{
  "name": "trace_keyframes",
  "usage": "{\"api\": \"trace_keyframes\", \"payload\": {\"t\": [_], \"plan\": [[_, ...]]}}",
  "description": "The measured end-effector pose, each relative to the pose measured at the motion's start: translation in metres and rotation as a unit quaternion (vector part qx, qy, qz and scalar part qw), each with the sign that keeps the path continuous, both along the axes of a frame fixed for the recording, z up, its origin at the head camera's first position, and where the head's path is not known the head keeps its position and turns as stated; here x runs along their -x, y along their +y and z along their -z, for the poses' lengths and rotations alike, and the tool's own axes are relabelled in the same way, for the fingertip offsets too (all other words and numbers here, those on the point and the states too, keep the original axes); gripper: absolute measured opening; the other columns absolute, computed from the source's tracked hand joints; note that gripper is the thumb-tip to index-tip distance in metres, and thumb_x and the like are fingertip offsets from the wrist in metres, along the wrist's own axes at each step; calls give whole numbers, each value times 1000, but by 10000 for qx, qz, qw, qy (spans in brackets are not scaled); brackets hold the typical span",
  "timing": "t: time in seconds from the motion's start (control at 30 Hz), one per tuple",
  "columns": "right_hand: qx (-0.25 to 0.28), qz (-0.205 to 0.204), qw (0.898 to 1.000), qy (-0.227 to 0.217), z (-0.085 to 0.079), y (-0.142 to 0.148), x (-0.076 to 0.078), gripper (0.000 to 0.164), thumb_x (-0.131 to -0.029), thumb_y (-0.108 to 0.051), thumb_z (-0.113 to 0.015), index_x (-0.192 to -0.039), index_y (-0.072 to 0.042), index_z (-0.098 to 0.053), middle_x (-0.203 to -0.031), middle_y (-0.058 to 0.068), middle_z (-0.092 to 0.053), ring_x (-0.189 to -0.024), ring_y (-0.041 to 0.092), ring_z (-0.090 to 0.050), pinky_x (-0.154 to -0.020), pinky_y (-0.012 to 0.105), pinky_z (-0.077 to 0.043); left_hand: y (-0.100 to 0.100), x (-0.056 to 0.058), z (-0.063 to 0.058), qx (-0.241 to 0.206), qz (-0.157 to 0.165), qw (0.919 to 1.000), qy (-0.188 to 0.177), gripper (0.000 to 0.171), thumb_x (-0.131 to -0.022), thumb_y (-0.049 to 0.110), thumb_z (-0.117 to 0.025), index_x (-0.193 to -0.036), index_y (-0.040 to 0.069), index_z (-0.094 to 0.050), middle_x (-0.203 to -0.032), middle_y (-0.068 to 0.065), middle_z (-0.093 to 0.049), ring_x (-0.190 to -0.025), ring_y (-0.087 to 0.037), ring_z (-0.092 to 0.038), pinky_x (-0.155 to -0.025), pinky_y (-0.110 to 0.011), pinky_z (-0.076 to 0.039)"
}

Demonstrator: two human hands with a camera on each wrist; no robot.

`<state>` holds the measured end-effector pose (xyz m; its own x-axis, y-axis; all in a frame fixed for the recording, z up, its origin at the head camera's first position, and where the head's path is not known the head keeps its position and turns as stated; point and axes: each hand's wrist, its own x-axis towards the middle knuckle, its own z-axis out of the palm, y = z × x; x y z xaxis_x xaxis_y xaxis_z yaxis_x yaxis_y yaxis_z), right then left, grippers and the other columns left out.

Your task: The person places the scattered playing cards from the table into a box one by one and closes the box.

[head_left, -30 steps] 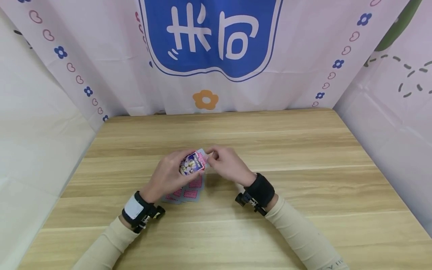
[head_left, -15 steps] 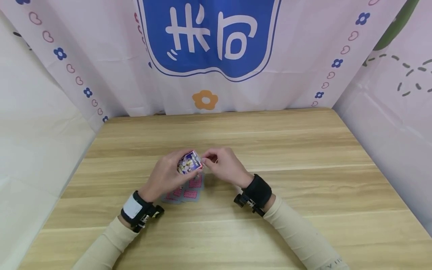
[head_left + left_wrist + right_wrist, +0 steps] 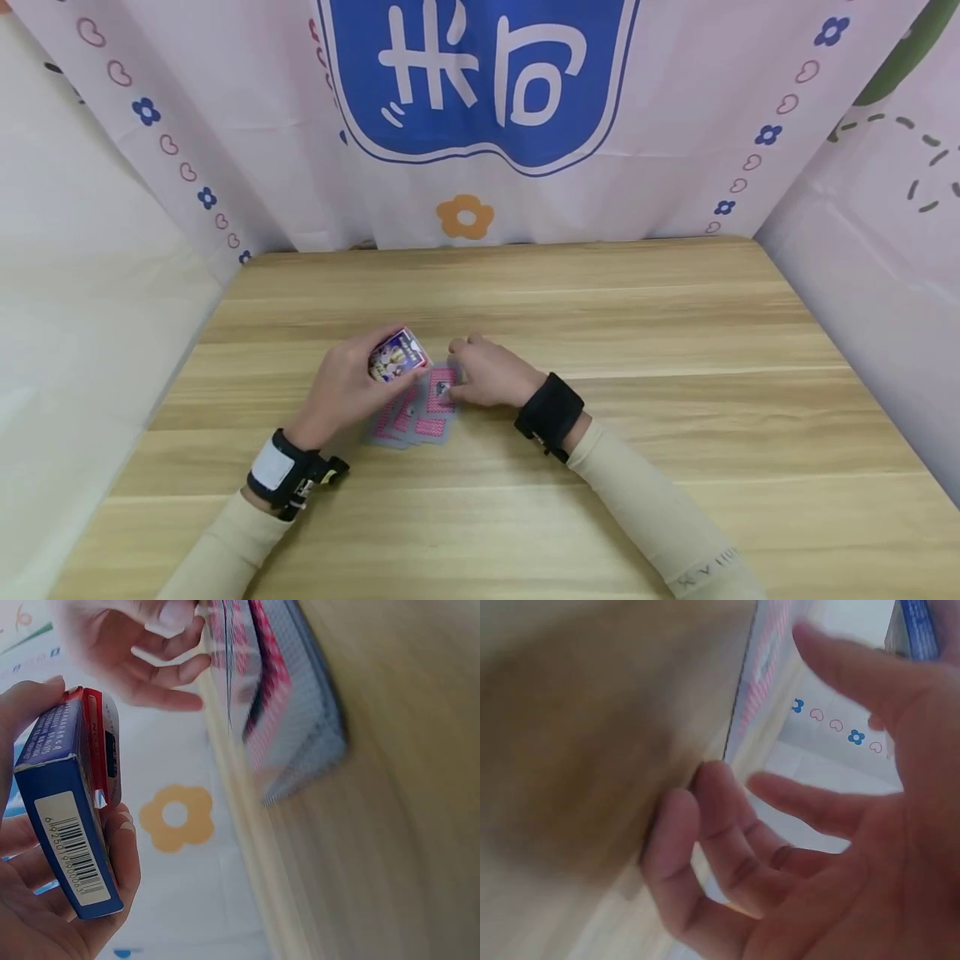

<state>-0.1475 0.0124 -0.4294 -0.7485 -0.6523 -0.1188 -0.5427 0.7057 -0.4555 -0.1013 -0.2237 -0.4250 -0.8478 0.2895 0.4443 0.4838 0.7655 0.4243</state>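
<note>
Upright and tilted in my left hand is a blue and red playing card box, gripped between thumb and fingers. Its barcode end shows in the left wrist view, where the card box has a red part along one side. Below and right of it, several pink-backed playing cards lie overlapped, backs up, on the table. My right hand is at their right edge, thumb over the top card. In the right wrist view the right hand's loosely bent fingers reach the tabletop beside the cards, apart from the thumb.
The wooden table runs back to a white curtain with a blue emblem and an orange flower. White cloth walls stand at both sides. Black camera straps circle both wrists.
A pink-backed card protruded from the box at my right fingers a second ago; it no longer shows there. The right hand has come down to the cards, and the left has shifted left with the box.
</note>
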Motion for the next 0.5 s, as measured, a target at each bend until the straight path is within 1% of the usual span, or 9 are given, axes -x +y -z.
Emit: {"api": "trace_keyframes", "payload": {"t": [0.07, 0.1, 0.17, 0.27, 0.3, 0.37, 0.43, 0.47, 0.5], "plan": [[-204, 40, 9998, -41, -1, -3, 2, 64, -90, -39, -83, -135, 0, -61, -121, 15, -65, -98, 21, -61, -81, 36, -56, -5, -3, 0, -50, -141, 9999, -22, 68, -80, 36, -92, -134, 3, -67, -114, -16, -77, -90, -23, -74, -71, -37, -59], [-291, 58, 9995, -64, -1, -4, 3, 59, -88, -41, -85, -127, -1, -65, -121, 14, -64, -97, 20, -59, -78, 35, -55, -8, -4, 0, -81, -199, 9998, -16, 68, -80, 36, -92, -134, 3, -67, -112, -16, -77, -89, -23, -74, -70, -36, -59], [-421, 155, 9988, -190, -2, -5, 4, 53, -85, -43, -88, -112, -2, -68, -117, 12, -62, -95, 20, -55, -74, 33, -51, -11, -5, -1, -173, -233, 9996, 49, 68, -79, 34, -93, -133, 2, -67, -112, -18, -78, -88, -24, -75, -69, -35, -60], [-431, 264, 9980, -366, -3, -4, 6, 44, -83, -39, -90, -94, -5, -65, -108, 8, -58, -92, 19, -51, -70, 31, -46, -14, -5, -4, -285, -233, 9992, 178, 68, -78, 32, -94, -133, 1, -68, -114, -19, -77, -90, -25, -75, -69, -37, -61], [-370, 258, 9980, -445, -4, -4, 7, 41, -84, -37, -90, -87, -6, -62, -104, 6, -56, -90, 19, -49, -69, 30, -43, -14, -5, -4, -304, -214, 9990, 231, 68, -78, 32, -94, -132, 1, -68, -114, -19, -77, -90, -25, -75, -69, -37, -61], [-159, 178, 9978, -622, -6, -3, 9, 35, -89, -30, -86, -87, -7, -60, -92, 3, -52, -82, 18, -48, -66, 29, -39, -15, -4, -5, -295, -186, 9989, 316, 68, -77, 32, -95, -131, 1, -68, -113, -18, -78, -89, -24, -75, -69, -38, -61], [81, -60, 9970, -772, -8, -1, 11, 27, -95, -23, -79, -87, -8, -58, -84, 0, -50, -74, 15, -47, -63, 27, -37, -16, -5, -5, -222, -171, 9990, 335, 68, -77, 34, -95, -130, 1, -69, -111, -17, -78, -88, -22, -74, -68, -37, -60], [197, -215, 9958, -865, -9, 1, 12, 23, -98, -20, -75, -87, -8, -58, -81, -1, -50, -71, 13, -47, -62, 25, -37, -16, -5, -4, -185, -148, 9992, 318, 68, -77, 34, -95, -130, 1, -69, -111, -16, -78, -87, -22, -74, -68, -36, -60], [336, -351, 9935, -1027, -11, 3, 14, 18, -101, -17, -70, -91, -7, -58, -79, 0, -52, -68, 12, -49, -61, 24, -38, -17, -5, -4, -143, -124, 9994, 304, 68, -77, 35, -95, -130, 2, -68, -111, -16, -78, -87, -21, -74, -68, -35, -60]]}}
